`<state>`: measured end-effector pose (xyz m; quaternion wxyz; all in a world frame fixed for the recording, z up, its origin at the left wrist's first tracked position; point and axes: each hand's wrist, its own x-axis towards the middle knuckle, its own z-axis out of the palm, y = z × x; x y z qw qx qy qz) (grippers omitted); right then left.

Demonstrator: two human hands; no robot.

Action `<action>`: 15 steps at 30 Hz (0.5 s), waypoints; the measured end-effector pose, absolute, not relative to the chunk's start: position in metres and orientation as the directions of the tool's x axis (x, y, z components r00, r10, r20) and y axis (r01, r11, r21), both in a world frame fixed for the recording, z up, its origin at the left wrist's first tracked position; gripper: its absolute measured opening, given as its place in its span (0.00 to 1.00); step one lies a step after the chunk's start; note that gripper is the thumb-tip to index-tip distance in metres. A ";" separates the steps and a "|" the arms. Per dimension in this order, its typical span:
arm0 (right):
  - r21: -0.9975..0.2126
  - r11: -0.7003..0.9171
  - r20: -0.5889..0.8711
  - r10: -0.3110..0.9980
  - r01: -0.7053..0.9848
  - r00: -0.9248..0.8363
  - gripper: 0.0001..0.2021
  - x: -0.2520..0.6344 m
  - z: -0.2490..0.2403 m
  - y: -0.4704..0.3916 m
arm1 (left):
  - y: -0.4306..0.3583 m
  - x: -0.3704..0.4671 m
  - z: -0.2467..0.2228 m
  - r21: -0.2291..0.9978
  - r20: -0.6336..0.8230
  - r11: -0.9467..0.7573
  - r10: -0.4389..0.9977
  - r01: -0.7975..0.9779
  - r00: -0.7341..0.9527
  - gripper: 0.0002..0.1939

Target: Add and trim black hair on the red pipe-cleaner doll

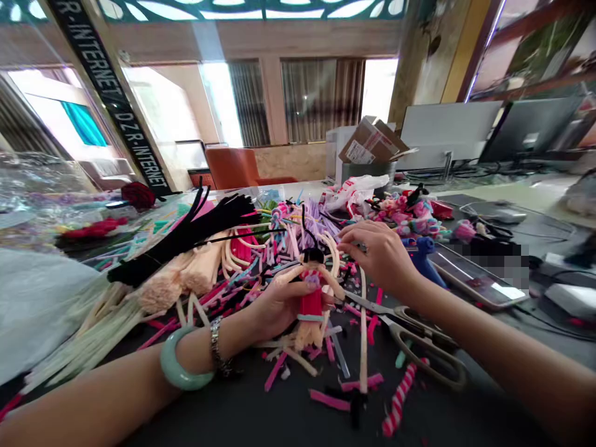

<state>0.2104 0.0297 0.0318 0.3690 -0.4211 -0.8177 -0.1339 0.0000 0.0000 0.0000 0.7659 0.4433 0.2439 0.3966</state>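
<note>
My left hand [282, 304] is closed around a small pipe-cleaner doll [311, 298] in front of me. The doll has a black head, peach arms and legs, and a pink dress with a pale blue hem. Black stems stick up and out from its head. Just right of the doll, my right hand [379, 254] hovers with bent fingers, thumb and fingertips slightly apart, and I see nothing between them. Below that hand, a pair of scissors [410, 335] lies with its blades pointing toward the doll.
Bundles of black pipe cleaners [186, 233] and peach pipe cleaners [162, 288] lie at left. Pink offcuts [330, 400] and a striped twist [400, 397] are scattered in front. A blue glue gun [424, 257] and a phone [475, 276] lie at right. A cardboard box [372, 143] stands behind.
</note>
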 end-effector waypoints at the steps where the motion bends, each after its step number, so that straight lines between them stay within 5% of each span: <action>1: -0.068 0.582 0.685 0.617 0.810 -0.386 0.13 0.210 0.033 0.029 | 0.000 0.000 0.000 0.873 -0.023 0.296 0.820 -0.388 0.572 0.14; 9: -0.087 0.478 0.652 0.691 0.874 -0.312 0.08 0.206 0.037 0.020 | -0.008 0.003 -0.001 0.922 0.093 0.124 0.847 -0.366 0.523 0.17; 13: -0.093 0.493 0.650 0.688 0.865 -0.322 0.06 0.205 0.042 0.013 | -0.011 0.004 -0.003 0.934 0.198 -0.015 0.853 -0.358 0.483 0.35; 15: -0.121 0.516 0.641 0.693 0.848 -0.330 0.13 0.204 0.045 0.010 | -0.011 0.004 -0.003 0.934 0.248 -0.082 0.850 -0.348 0.466 0.41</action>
